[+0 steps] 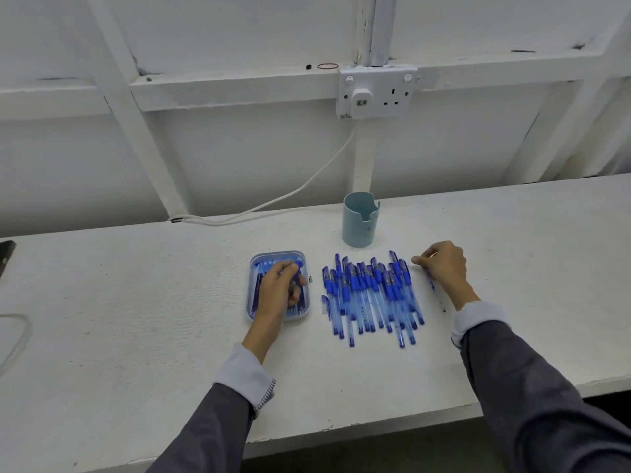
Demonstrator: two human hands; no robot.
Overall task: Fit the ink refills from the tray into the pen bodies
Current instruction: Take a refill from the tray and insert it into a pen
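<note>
Many blue pen bodies [372,295] heaped on the table [136,302], tray [276,253] of ink refills [255,298] at their 9 o'clock; left grip [278,285] down inside the tray, fingers curled round some of the ink refills; right grip [442,264] at the heap's 3 o'clock, pinching a single pen [432,285]; pale cup [358,223] at 12 o'clock

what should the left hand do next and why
Probably lift one of the refills out of the tray and carry it to the pen in the right hand. The left hand is down among them, fingers curled, though whether it has one yet is unclear; the right hand grips that pen beside the pile.
</note>
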